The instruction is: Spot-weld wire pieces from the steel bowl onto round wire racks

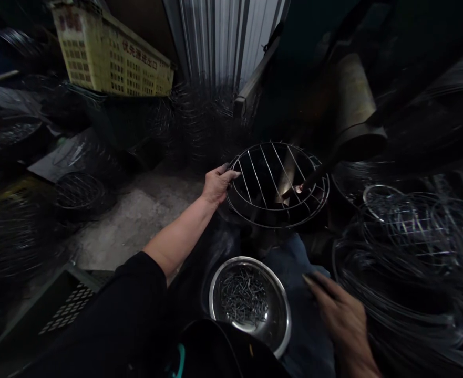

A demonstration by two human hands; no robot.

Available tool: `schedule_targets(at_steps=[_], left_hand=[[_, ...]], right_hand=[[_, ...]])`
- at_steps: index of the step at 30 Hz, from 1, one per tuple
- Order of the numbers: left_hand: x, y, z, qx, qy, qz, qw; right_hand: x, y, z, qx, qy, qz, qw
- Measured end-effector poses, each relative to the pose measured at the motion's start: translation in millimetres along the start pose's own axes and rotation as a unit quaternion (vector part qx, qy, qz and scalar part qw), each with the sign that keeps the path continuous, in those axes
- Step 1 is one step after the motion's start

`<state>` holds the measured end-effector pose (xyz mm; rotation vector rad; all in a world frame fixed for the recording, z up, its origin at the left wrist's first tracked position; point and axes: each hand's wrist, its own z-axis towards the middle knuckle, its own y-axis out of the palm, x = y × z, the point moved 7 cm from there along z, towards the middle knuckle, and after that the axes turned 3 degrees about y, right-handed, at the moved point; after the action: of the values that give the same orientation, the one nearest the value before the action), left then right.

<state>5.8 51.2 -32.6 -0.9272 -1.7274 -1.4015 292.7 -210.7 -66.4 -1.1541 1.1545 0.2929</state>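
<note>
My left hand [217, 184] is closed on the near-left rim of a round wire rack [270, 173], thumb on top. The rack has a double ring with several parallel cross wires and lies roughly level. Beneath and through it shows a copper-coloured rod tip [299, 189] of the machine, close to the wires. My right hand [339, 310] is over my right thigh, blurred, its fingers drawn together; anything between them is too small to make out. On my lap, left of that hand, rests a shiny metal bowl [281, 315] holding many short cut wire pieces [245, 296].
A thick metal cylinder [355, 100] of the machine hangs at upper right. Wire rings and racks [412, 226] are heaped on the right. A yellow crate [136, 63] stands at the back left, a green crate [68, 304] at the lower left. Another round rack [79, 189] lies on the left.
</note>
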Motion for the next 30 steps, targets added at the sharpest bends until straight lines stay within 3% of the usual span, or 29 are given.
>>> schedule_targets(at_steps=[3,7,10,12,14,17,21,30], left_hand=[[1,-0.3,2,0.005,-0.002,0.012,1.0],[5,2.0,1,0.0,-0.003,0.009,1.0],[8,4.1,0,-0.005,0.001,0.009,1.0],[10,6.0,-1,-0.01,0.002,0.007,1.0],[11,8.2,-2,-0.018,0.004,0.007,1.0],[13,9.5,-3,-0.018,0.018,0.016,1.0],[13,10.1,-3,-0.017,0.018,0.011,1.0],[22,14.9,5,-0.03,0.042,0.024,0.998]], right_hand=[[-11,-1,12,0.001,0.033,0.025,0.999],[-7,15,6,-0.063,-0.038,-0.005,0.997],[15,20,3,-0.073,0.02,-0.007,0.997],[17,19,9,-0.073,0.067,0.01,0.995],[-1,17,19,-0.08,0.076,0.04,0.993],[-48,15,35,-0.072,0.041,0.115,0.99],[-97,19,51,-0.003,0.003,0.218,0.976],[-122,33,60,0.12,-0.079,0.086,0.986]])
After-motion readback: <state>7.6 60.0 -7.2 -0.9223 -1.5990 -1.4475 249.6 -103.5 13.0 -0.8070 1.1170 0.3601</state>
